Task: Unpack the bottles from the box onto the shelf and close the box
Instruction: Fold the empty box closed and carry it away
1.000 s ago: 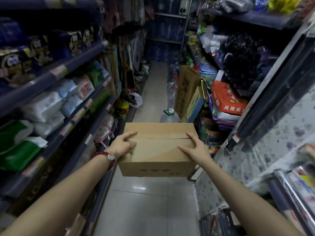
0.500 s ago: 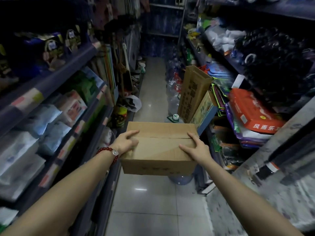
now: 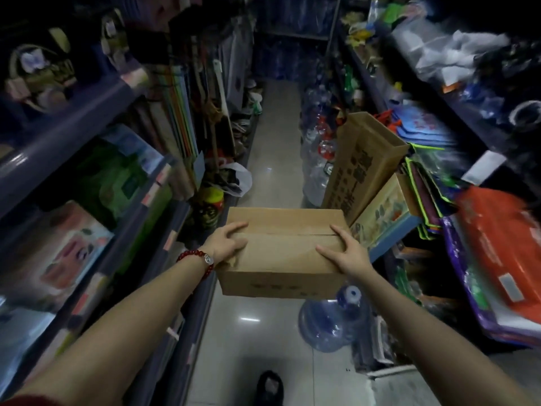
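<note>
On my left runs a blue metal shelf [image 3: 67, 133] stacked with soft packs of goods, price tags along its edges. My left hand [image 3: 227, 244], a red bead bracelet [image 3: 195, 255] at the wrist, clamps the left end of the cardboard box [image 3: 281, 256] — thumb on the near flap, fingers spread across the top, palm wrapped over the edge. The box hangs in the air in front of me, over the tiled aisle floor [image 3: 272, 148], with both top flaps folded shut and a seam running across the middle. My right hand [image 3: 344, 253] grips the opposite end the same way, fingers curled over the top corner and thumb pointing inward along the flap. Just below and to the right of the box stands a big water jug [image 3: 330, 320] on the floor, and farther right a tall printed carton [image 3: 360, 162] leans against the right-hand shelving among bright bags.

I judge this as the very start: I am carrying the closed box along the aisle, and no bottle is out yet — I can't see any through the flaps. The next move, as I read it, calls for a steady place to set the box down, clear of the jug, near the shelf that takes the bottles; then one hand must let go to lift the flaps.
</note>
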A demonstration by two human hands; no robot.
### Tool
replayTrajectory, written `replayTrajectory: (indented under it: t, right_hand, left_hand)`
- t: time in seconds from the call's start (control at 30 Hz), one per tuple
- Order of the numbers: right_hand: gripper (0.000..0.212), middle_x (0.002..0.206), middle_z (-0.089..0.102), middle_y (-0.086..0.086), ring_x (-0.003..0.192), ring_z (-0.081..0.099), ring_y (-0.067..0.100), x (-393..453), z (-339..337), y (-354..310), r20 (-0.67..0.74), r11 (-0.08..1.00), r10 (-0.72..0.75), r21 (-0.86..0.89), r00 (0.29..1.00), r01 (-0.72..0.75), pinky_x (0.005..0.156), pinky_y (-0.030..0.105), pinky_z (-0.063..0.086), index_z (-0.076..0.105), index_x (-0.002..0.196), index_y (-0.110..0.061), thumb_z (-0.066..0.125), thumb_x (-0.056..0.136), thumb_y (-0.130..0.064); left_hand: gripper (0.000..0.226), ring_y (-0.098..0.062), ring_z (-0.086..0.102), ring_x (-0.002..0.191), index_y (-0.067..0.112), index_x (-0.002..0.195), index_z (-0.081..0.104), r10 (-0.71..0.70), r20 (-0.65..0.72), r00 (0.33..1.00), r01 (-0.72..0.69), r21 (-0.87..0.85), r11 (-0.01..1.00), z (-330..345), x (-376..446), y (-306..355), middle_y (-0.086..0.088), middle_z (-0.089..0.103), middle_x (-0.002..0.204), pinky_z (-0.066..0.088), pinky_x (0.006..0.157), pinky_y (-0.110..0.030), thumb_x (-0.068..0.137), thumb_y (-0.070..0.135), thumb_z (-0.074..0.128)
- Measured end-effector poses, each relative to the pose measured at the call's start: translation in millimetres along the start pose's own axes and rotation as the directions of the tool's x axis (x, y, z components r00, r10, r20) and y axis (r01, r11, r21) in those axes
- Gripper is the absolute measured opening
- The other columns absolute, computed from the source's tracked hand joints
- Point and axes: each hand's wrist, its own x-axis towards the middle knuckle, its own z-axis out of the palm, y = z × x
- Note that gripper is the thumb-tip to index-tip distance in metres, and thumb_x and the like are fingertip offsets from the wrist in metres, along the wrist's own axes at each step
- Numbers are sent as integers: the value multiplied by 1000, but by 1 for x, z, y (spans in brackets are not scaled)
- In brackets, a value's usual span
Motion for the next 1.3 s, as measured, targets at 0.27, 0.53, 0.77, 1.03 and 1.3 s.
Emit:
replayTrajectory:
  t: [0.27,0.53,0.77,1.03,1.3]
  right_hand:
    - [71,148,40,8,133,40,29,125,18,-26,107,998,-24,-47,994,29,93,27,38,39,145,-23,71,82,-34]
    - [73,146,45,5,133,42,25,229,51,-33,122,1000,26,-5,992,-25,106,31,34,44,141,-22,76,77,-34]
    - [72,144,48,8,132,44,27,312,84,-12,45,997,73,9,996,-73,104,32,37,43,142,-18,76,79,-29]
    - [76,141,51,10,128,49,30,400,173,84,93,993,114,-25,989,-112,102,35,41,40,144,-22,75,78,-37]
    - [81,138,50,9,118,54,31,467,295,223,119,986,167,-30,979,-165,94,47,51,31,146,-32,71,77,-47]
  left_hand:
    - [48,-18,51,105,34,132,53,-101,-50,994,100,-8,995,-21,98,-2,0,49,118,43,95,-29,87,21,65]
    - [51,-19,58,109,32,129,57,-123,-2,992,123,20,992,-47,210,-14,-1,57,122,49,95,-30,82,20,72]
    - [49,-14,50,108,27,134,54,-87,28,996,83,121,989,-40,312,-25,0,51,124,43,83,-21,87,18,67]
    - [49,-23,50,125,27,132,55,-166,15,986,162,137,977,9,405,-135,-3,55,133,38,103,-26,86,13,66]
    - [60,-33,50,126,12,136,51,-265,-26,964,267,90,960,84,492,-285,-14,52,135,43,99,-31,83,-16,51]
